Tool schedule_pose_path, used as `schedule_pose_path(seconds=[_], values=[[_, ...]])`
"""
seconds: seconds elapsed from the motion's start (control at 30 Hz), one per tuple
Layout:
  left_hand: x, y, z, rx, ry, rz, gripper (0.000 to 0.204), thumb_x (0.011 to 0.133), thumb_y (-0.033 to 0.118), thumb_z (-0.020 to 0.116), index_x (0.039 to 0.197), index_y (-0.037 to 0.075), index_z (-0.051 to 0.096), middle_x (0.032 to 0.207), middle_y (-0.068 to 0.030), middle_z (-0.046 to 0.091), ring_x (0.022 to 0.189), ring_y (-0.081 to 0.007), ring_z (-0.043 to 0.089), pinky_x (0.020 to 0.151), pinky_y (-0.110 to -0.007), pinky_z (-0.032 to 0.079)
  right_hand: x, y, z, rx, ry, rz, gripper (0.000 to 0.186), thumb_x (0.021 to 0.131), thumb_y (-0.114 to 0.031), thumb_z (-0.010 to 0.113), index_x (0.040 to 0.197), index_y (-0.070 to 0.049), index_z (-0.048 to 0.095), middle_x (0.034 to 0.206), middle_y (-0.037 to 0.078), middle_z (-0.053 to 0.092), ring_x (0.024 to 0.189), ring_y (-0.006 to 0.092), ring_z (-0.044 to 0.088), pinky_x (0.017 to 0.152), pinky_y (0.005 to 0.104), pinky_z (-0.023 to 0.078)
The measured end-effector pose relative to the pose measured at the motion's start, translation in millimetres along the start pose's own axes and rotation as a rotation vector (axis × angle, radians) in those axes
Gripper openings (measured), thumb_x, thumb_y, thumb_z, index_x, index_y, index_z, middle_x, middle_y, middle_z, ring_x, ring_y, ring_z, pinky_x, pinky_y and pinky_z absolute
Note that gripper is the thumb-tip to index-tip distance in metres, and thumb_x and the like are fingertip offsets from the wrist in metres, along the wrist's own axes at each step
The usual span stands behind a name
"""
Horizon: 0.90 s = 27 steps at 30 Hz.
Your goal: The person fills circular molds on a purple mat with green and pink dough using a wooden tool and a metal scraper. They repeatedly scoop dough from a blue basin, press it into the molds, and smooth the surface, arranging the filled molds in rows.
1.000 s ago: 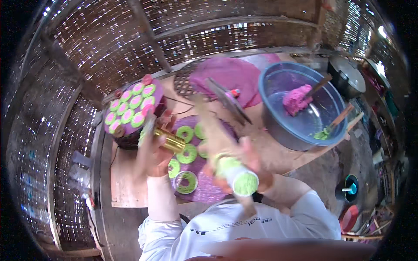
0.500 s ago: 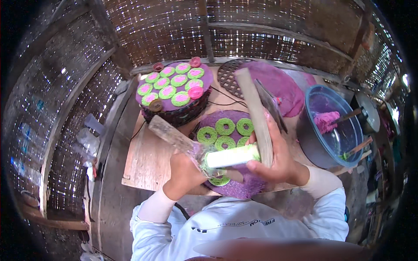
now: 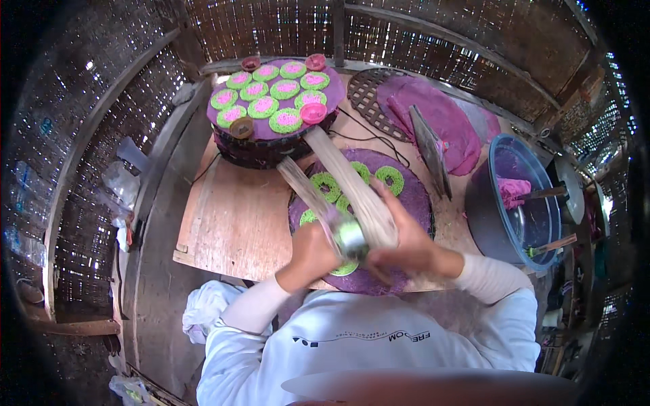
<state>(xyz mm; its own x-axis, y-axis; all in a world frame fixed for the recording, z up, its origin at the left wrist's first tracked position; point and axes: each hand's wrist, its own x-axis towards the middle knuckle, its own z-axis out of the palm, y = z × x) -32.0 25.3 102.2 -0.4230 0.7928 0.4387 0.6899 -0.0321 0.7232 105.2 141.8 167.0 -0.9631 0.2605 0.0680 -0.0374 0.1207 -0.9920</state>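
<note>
Both hands work a hand press made of two wooden bars with a white cylinder between them. My left hand (image 3: 310, 256) is wrapped round the lower end of one bar (image 3: 302, 184), beside the cylinder (image 3: 350, 236). My right hand (image 3: 414, 247) grips the other bar (image 3: 353, 188), its fingers partly blurred. The press is tilted above a round purple mat (image 3: 416, 203) and hides part of it. Several lacy green dough rings (image 3: 399, 177) lie on that mat.
At the back left, a round stack with a purple top (image 3: 221, 120) bears green-and-pink discs (image 3: 263, 106) and small cups (image 3: 313, 113). A bucket (image 3: 480, 210) with pink dough (image 3: 512, 192) stands right. A dark flat board (image 3: 430, 150) leans near purple cloth (image 3: 443, 115).
The two bars have come closer together, and much less of the white cylinder shows. My right hand has moved left toward my left hand. The whole view has shifted slightly.
</note>
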Motion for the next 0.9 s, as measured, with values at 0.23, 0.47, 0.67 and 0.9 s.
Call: schedule_pose_path(seconds=[0.23, 0.47, 0.67, 0.9], values=[[68.9, -13.7, -53.1, -0.344, -0.541, 0.297, 0.084, 0.057, 0.016, 0.074, 0.129, 0.0, 0.033, 0.132, -0.0197, 0.036, 0.125, -0.0328, 0.03, 0.103, -0.039, 0.023, -29.3, 15.4, -59.4, 0.367, -0.39, 0.551, 0.068, 0.084, -0.045, 0.048, 0.13, 0.003, 0.031, 0.121, 0.011, 0.045, 0.112, 0.0187, 0.043, 0.095, 0.0286, 0.031], [101.0, -57.4, -19.2, -2.049, -0.365, 0.349, 0.079, 0.076, 0.061, 0.048, 0.13, 0.005, 0.033, 0.105, -0.0073, 0.049, 0.115, -0.0316, 0.039, 0.096, -0.044, 0.032, -28.8, 18.0, -73.3, 0.28, -0.387, 0.738, 0.077, 0.079, -0.055, 0.049, 0.127, 0.004, 0.035, 0.119, 0.014, 0.047, 0.112, 0.0212, 0.044, 0.096, 0.0304, 0.032], [81.2, -75.5, 8.8, -2.093, -0.266, 0.111, 0.043, 0.079, 0.05, 0.052, 0.101, 0.013, 0.049, 0.086, -0.0018, 0.048, 0.092, -0.0235, 0.045, 0.085, -0.04, 0.036, -17.6, 33.6, -83.6, 0.082, -0.36, 0.875, 0.068, 0.084, -0.055, 0.043, 0.118, 0.003, 0.047, 0.105, 0.011, 0.056, 0.096, 0.0184, 0.053, 0.084, 0.0293, 0.041], [62.2, -106.0, 26.2, -2.28, -0.299, 0.124, 0.031, 0.084, 0.041, 0.043, 0.081, 0.012, 0.05, 0.072, -0.0026, 0.05, 0.082, -0.0256, 0.047, 0.076, -0.038, 0.039, -15.7, 47.9, -72.7, -0.235, -0.388, 0.753, 0.064, 0.082, -0.054, 0.047, 0.111, 0.003, 0.052, 0.09, 0.008, 0.057, 0.085, 0.0153, 0.051, 0.074, 0.0289, 0.042]])
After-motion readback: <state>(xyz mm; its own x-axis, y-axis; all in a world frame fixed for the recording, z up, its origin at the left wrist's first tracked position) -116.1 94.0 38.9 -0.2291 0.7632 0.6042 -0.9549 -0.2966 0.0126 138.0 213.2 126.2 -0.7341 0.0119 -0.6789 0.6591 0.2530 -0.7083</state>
